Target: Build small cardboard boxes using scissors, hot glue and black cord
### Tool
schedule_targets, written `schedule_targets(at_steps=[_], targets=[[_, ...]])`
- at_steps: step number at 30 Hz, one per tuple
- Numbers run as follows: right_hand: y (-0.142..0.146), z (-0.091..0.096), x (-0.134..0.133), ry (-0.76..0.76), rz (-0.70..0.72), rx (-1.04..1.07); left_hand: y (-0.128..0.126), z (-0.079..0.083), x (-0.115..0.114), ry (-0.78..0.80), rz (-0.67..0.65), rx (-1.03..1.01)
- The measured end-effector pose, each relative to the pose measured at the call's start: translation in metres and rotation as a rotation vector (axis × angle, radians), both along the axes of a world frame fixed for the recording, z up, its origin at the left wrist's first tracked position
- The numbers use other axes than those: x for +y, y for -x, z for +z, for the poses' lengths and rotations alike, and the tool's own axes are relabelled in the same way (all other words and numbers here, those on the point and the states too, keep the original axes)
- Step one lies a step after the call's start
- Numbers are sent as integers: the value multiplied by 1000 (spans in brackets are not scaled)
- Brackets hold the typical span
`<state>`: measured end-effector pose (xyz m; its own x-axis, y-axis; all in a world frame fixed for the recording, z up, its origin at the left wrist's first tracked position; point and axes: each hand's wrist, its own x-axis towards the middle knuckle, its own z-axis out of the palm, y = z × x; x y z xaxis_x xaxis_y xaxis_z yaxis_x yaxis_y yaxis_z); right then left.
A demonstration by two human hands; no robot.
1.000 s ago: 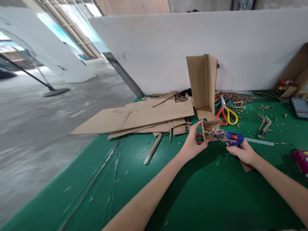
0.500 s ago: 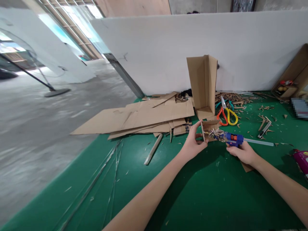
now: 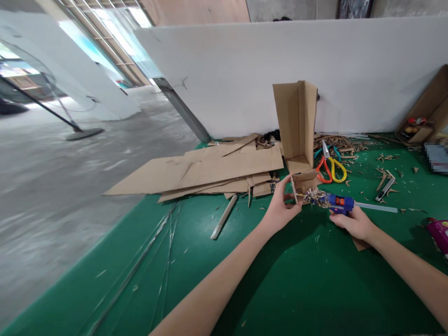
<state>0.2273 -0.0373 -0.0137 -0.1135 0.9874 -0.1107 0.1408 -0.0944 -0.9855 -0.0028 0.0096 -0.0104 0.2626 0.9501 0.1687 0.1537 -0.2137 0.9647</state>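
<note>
Between thumb and fingers, my left hand [image 3: 280, 207] grips a small folded cardboard piece [image 3: 304, 180] by its left wall. My right hand [image 3: 355, 224] is wrapped round a blue hot glue gun [image 3: 342, 203], with a clear glue stick [image 3: 376, 207] poking out of its back. Scraps cling to the gun's front end, which points left at the inside of the cardboard piece; whether the nozzle touches it I cannot tell. Just behind stands a tall folded cardboard form [image 3: 296, 121]. Scissors [image 3: 331, 165] with red and yellow handles lie beyond the gun.
Flat cardboard sheets [image 3: 217, 168] are stacked at the back left, by a narrow strip [image 3: 224, 217]. A utility knife [image 3: 385, 188] and scraps lie to the right, near a purple object [image 3: 438, 233]. A white panel [image 3: 245, 79] borders the green table [image 3: 280, 298].
Both hands keep their hold with hardly any movement. The cardboard piece has tilted very slightly, and the whole view has shifted a little.
</note>
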Motion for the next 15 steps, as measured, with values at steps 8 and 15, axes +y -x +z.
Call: schedule_targets(at_steps=[8, 15], targets=[[2, 4, -1, 41, -14, -56, 1, 2, 0, 19, 7, 29], [2, 4, 0, 55, 15, -60, 0, -1, 3, -10, 46, 41]])
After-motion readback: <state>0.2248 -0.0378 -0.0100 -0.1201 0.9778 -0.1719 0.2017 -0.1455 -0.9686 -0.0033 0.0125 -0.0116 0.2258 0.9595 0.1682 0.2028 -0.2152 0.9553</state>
